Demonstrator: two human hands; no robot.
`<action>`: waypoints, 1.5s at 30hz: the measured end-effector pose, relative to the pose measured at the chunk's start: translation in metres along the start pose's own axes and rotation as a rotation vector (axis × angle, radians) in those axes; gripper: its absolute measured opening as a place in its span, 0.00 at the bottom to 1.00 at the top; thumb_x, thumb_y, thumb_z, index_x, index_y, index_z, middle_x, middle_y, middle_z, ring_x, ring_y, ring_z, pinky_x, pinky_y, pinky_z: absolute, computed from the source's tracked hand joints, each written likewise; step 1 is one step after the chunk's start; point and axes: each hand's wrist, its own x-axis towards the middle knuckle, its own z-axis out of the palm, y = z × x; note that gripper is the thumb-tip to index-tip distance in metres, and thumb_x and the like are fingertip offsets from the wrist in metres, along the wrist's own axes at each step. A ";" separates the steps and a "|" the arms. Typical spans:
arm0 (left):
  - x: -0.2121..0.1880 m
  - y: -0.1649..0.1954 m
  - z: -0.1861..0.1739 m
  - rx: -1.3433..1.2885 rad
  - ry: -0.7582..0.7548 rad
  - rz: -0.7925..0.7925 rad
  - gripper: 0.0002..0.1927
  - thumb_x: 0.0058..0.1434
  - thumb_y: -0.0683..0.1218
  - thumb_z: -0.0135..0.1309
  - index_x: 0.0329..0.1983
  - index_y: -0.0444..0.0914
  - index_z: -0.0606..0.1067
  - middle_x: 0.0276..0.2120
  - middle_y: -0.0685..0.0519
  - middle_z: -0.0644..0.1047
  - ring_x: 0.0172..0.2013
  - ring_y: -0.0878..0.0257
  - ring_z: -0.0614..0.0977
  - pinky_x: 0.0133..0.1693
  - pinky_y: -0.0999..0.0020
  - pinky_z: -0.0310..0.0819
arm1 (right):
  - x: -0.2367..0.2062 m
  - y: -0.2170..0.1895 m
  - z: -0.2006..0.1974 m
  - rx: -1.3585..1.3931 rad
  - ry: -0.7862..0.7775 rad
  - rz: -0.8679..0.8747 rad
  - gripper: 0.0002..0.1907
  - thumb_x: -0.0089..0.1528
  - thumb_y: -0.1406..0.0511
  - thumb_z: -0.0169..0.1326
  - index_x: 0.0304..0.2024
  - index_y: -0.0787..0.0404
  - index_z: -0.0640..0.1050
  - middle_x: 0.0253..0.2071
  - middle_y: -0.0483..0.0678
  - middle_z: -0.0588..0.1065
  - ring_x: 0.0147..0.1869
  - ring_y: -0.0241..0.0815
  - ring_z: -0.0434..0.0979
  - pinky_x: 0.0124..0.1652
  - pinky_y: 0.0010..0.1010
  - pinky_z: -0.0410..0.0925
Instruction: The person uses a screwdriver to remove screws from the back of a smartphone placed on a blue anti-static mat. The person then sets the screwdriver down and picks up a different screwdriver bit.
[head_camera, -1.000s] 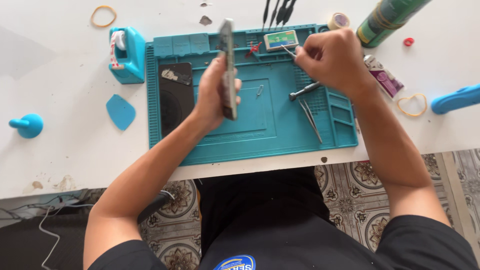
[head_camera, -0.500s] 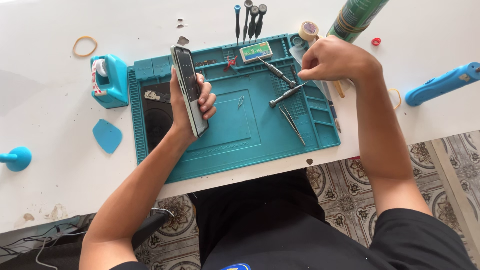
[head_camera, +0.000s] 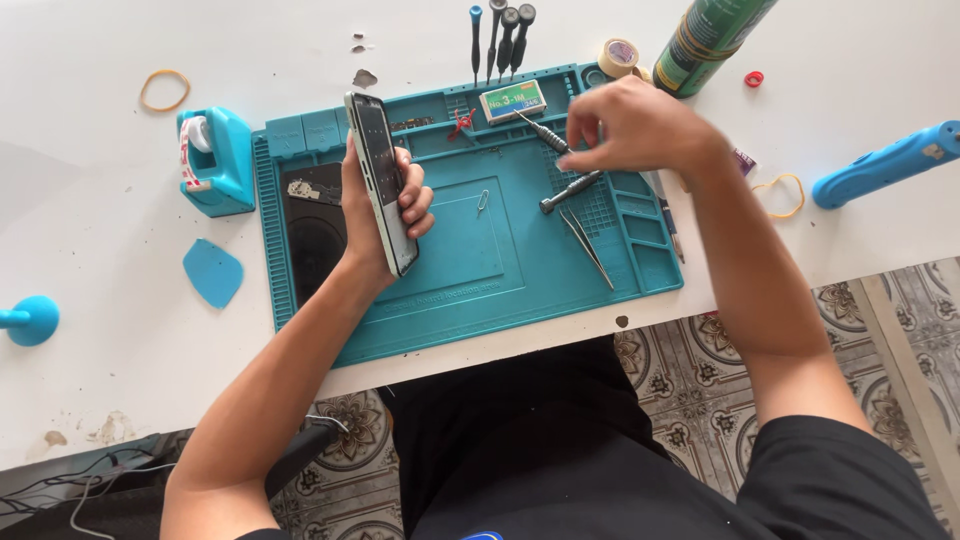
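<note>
Far left of the left hand: blue tape dispenser (head_camera: 215, 160), blue pick (head_camera: 213, 272). Just left of it, on the teal mat (head_camera: 470, 290): dark back panel (head_camera: 315, 225). Left hand (head_camera: 385, 215) wrapped around a phone (head_camera: 381, 182), held on edge above the mat. Between the hands: small clip (head_camera: 482, 201). Right hand (head_camera: 635, 130) with fingers pinched just above a screwdriver (head_camera: 571, 191); whether touching, unclear. Below that: tweezers (head_camera: 587, 247). Right of it: rubber band (head_camera: 781, 194), blue tool (head_camera: 885, 165).

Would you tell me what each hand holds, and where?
Left hand grips the phone by its long edges; right hand holds nothing clearly.
</note>
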 end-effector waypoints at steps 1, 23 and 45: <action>0.000 0.001 0.000 -0.001 -0.006 0.003 0.31 0.71 0.72 0.35 0.39 0.41 0.66 0.21 0.57 0.62 0.19 0.69 0.64 0.18 0.75 0.59 | -0.002 0.004 -0.004 0.070 -0.049 -0.036 0.19 0.53 0.53 0.65 0.34 0.62 0.83 0.29 0.51 0.80 0.34 0.45 0.82 0.37 0.35 0.75; -0.001 0.000 -0.002 0.007 -0.005 0.008 0.30 0.72 0.71 0.35 0.40 0.41 0.67 0.22 0.57 0.62 0.20 0.69 0.65 0.19 0.75 0.60 | -0.003 0.020 -0.009 0.237 0.524 -0.141 0.07 0.65 0.68 0.65 0.42 0.65 0.83 0.31 0.48 0.80 0.35 0.36 0.82 0.38 0.25 0.73; -0.002 0.000 0.000 0.074 0.001 0.023 0.31 0.72 0.72 0.33 0.41 0.41 0.67 0.21 0.58 0.62 0.20 0.70 0.65 0.19 0.76 0.60 | 0.026 -0.019 0.005 0.414 0.854 -0.376 0.08 0.76 0.68 0.59 0.47 0.68 0.76 0.43 0.51 0.83 0.46 0.38 0.87 0.45 0.25 0.78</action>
